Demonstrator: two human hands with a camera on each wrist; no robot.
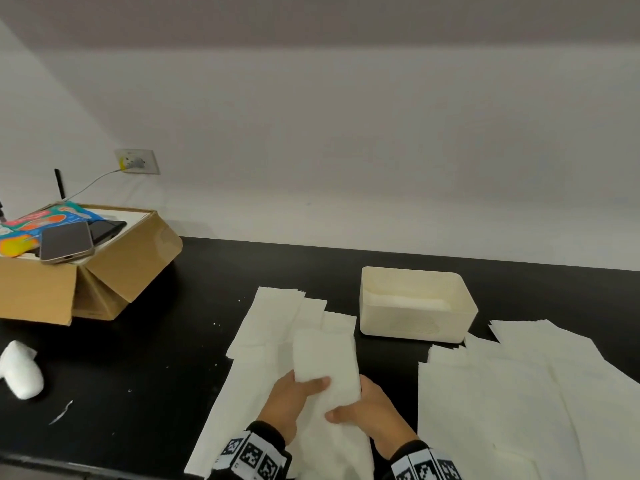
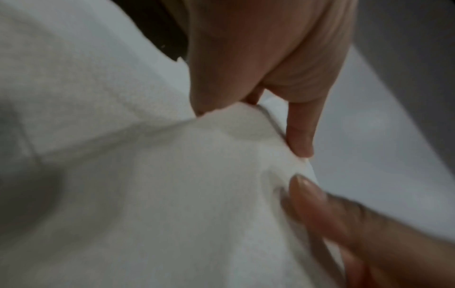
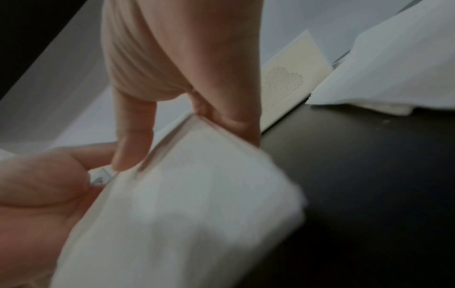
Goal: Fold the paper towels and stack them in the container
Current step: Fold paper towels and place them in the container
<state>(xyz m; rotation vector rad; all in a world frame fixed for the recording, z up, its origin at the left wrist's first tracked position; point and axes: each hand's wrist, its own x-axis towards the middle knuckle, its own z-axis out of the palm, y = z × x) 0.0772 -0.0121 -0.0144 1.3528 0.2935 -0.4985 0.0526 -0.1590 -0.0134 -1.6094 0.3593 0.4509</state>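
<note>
Black countertop (image 1: 311, 271) against plain white wall (image 1: 346, 133).

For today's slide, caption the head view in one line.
Both hands, left hand and right hand, hold a folded paper towel near the container.

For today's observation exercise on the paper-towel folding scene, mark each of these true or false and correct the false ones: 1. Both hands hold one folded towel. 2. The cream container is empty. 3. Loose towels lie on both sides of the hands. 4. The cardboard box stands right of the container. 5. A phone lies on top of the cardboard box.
1. True: the left hand and the right hand hold the folded towel.
2. False: the container already holds white paper.
3. True: the left towels and the right towels.
4. False: the cardboard box stands to its left.
5. True: the phone.
</note>
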